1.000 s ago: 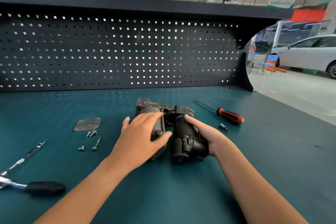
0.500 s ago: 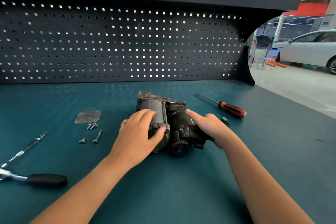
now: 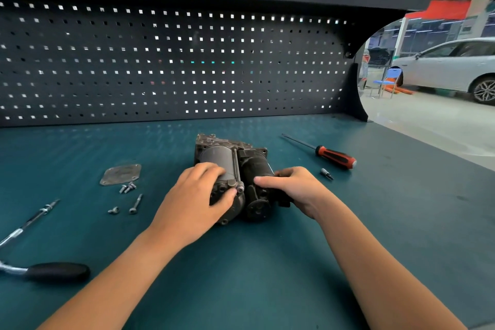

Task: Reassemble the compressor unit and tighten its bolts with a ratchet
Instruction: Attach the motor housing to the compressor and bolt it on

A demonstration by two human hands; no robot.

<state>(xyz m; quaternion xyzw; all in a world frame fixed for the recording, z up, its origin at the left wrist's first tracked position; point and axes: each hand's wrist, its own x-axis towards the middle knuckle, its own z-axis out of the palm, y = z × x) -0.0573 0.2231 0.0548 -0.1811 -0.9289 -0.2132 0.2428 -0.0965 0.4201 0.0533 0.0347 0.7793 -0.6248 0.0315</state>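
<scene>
Head view of the counter [image 3: 267, 276], teal-topped, with a pegboard [image 3: 174, 67] at its back. The compressor [image 3: 227, 158] lies on the counter at centre, just ahead of both hands, and shows a grey cylinder on the left touching a black cylinder on the right, their round ends facing the viewer. The left hand [image 3: 192, 206] grips the grey cylinder: its fingers [image 3: 206, 169] curl together over the top and the thumb presses on the end face. The right hand [image 3: 294, 190] grips the black cylinder: the thumb lies across its top and the other fingers curl round its right side, their tips hidden.

Left of the compressor and apart from it lie a plate [image 3: 120, 175] and, near the plate's front edge, two short bolts [image 3: 128, 187], a long bolt [image 3: 136, 203] and a small bolt [image 3: 113, 210]. Further left lies a chrome bar [image 3: 32, 220]; the ratchet [image 3: 53, 272] rests at the lower left, its head out of frame. Right of the compressor lie a screwdriver [image 3: 334, 158] with a red-and-black handle and, beside it, a bit [image 3: 326, 173]. A white car [image 3: 450, 67] stands beyond the counter.
</scene>
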